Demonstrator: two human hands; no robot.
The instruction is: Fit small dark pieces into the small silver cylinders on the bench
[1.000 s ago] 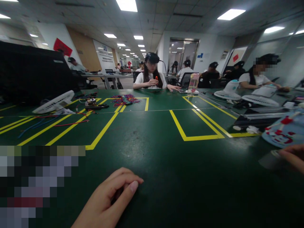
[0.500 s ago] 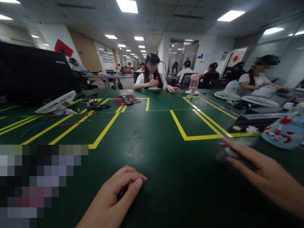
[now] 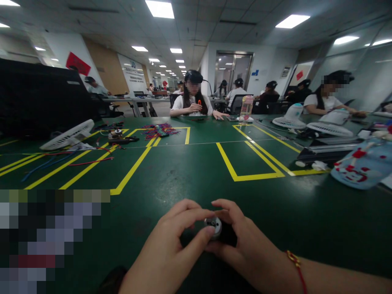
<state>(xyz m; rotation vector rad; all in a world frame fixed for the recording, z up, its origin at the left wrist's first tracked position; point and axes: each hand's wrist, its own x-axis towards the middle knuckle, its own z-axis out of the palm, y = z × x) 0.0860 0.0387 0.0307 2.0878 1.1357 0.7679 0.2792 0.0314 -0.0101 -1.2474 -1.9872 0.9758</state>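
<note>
A small silver motor [image 3: 215, 228], a short round metal cylinder with dark holes in its end face, is held between my hands just above the green table. My left hand [image 3: 180, 228] pinches it, thumb on the near edge of the face and index finger across the top. Curled round its right side and back is my right hand [image 3: 241, 232], its thumb low and its index finger raised. Fingers cover most of the motor's body. A red cord bracelet [image 3: 294, 261] with a gold piece circles my right wrist.
Yellow tape [image 3: 259, 177] marks the green table [image 3: 180, 167]. At the far left lie a white fan part [image 3: 67, 134] and loose wires [image 3: 92, 162]; a wire bundle [image 3: 159, 130] is mid-table. Right stand fans [image 3: 329, 124] and a light-blue container [image 3: 361, 165]. A person [image 3: 192, 102] sits opposite.
My right hand has come in from the right with the motor to the middle. My left hand has shifted right and now grips it too. The view has turned slightly.
</note>
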